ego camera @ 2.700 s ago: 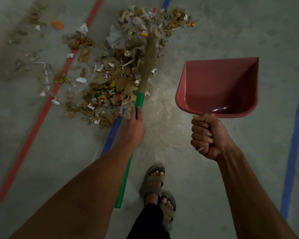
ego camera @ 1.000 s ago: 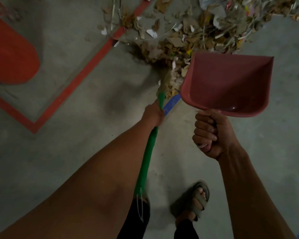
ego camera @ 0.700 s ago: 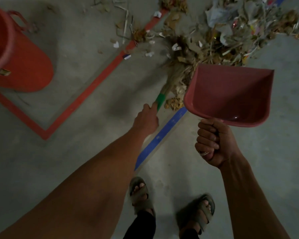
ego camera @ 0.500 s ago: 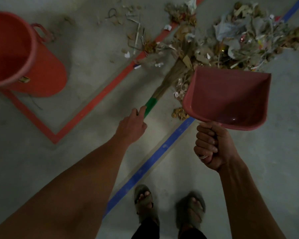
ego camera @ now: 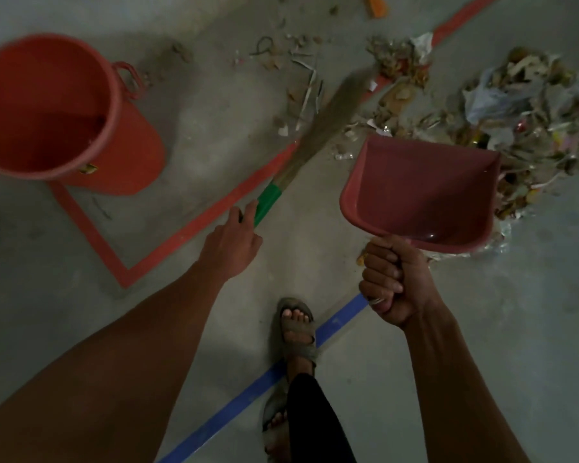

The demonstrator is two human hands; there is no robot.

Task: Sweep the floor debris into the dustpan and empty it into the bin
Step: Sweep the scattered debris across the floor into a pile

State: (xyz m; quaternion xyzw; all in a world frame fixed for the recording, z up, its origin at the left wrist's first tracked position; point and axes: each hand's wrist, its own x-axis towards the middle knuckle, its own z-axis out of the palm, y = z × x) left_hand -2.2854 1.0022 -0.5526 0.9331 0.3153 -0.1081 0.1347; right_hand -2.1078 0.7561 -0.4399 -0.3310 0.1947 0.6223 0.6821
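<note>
The left hand (ego camera: 229, 247) grasps the green handle of the grass broom (ego camera: 328, 111), its bristles blurred above the red floor tape (ego camera: 188, 228); the right hand (ego camera: 393, 279) clenches the maroon dustpan (ego camera: 422, 192) beside the debris pile (ego camera: 522, 121); the red bin (ego camera: 47, 111) stands well left.

Bare forearms, 2 grey strap sandals (ego camera: 296, 329) (toes showing), black trouser leg (ego camera: 315, 426).
</note>
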